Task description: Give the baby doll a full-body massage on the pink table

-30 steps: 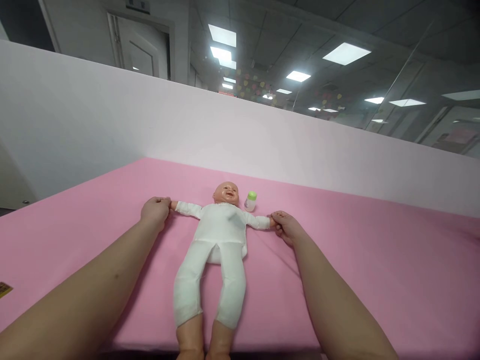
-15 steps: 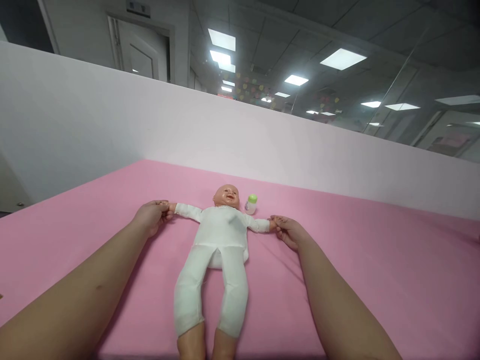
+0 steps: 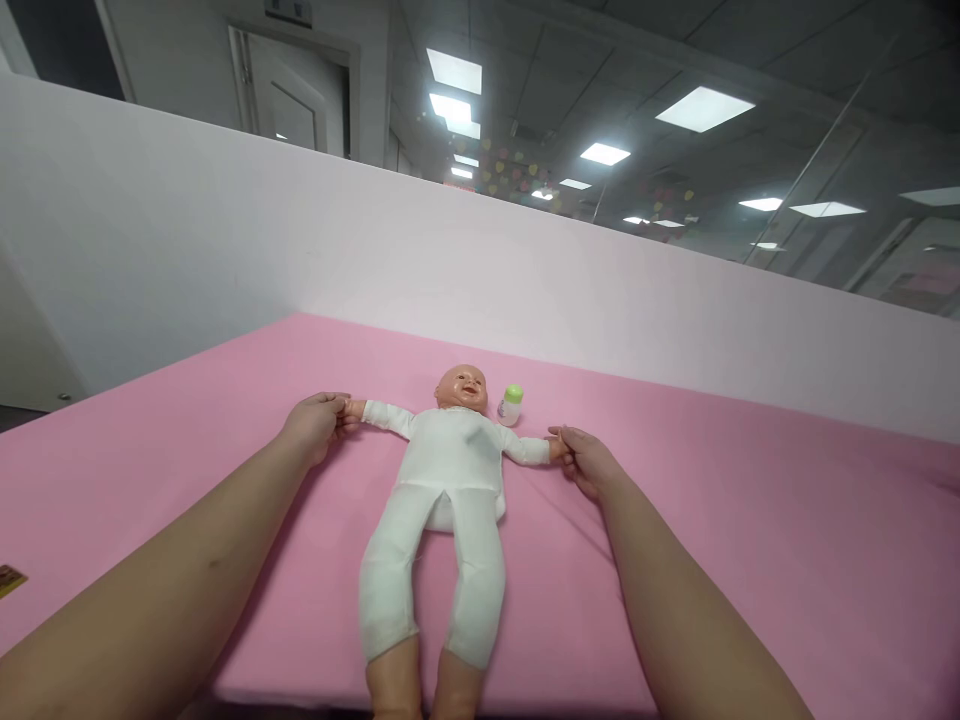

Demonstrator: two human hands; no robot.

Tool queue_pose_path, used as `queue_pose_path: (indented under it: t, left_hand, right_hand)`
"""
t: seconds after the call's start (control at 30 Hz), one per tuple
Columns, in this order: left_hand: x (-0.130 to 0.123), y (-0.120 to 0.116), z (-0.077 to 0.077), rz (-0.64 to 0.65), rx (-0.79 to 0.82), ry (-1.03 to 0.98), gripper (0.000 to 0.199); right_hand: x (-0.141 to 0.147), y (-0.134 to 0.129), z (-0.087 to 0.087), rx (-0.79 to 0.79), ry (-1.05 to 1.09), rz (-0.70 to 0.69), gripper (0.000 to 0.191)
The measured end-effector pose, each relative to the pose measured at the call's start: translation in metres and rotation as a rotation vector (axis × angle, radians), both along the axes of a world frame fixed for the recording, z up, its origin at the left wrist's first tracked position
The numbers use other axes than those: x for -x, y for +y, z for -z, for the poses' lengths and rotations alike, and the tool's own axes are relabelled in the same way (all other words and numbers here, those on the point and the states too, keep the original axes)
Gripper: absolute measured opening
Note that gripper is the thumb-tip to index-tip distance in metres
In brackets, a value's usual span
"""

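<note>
A small rounded bottle with a green cap and a translucent body (image 3: 511, 406) stands beside the doll's head; its contents cannot be made out. The bald plastic baby doll in white cloth clothes (image 3: 451, 450) lies face-up, arms spread, on the pink-covered table (image 3: 712, 520). The left hand (image 3: 319, 425) and right hand (image 3: 589, 462) each pinch one doll hand.

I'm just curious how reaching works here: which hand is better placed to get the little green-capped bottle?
Probably the right hand: it looks nearer the bottle. The left hand is across the doll, and both are holding the doll.
</note>
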State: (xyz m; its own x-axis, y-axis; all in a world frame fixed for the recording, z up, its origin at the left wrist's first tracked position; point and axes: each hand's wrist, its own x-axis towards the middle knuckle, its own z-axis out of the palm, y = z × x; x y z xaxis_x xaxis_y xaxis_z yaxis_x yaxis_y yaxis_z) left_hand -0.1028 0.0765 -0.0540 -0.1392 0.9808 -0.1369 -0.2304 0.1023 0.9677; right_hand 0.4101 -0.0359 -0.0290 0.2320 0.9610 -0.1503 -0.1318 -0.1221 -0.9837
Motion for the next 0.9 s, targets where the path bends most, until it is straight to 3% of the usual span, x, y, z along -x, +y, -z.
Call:
queue_pose_path:
  t: [0.33,0.53,0.9]
  left_hand:
    - [0.001,-0.005,0.0,0.057,-0.058,-0.054,0.068]
    - [-0.002,-0.009,-0.003,0.061,-0.082,-0.008,0.063]
    - [-0.004,-0.006,-0.008,-0.014,0.0,0.0,0.046]
  right_hand:
    - [-0.009,-0.004,-0.003,0.016,0.123,-0.109,0.037]
    - [-0.006,-0.006,-0.003,-0.004,-0.06,-0.217,0.029]
    - [0.001,0.002,0.004,0.006,-0.092,-0.083,0.026]
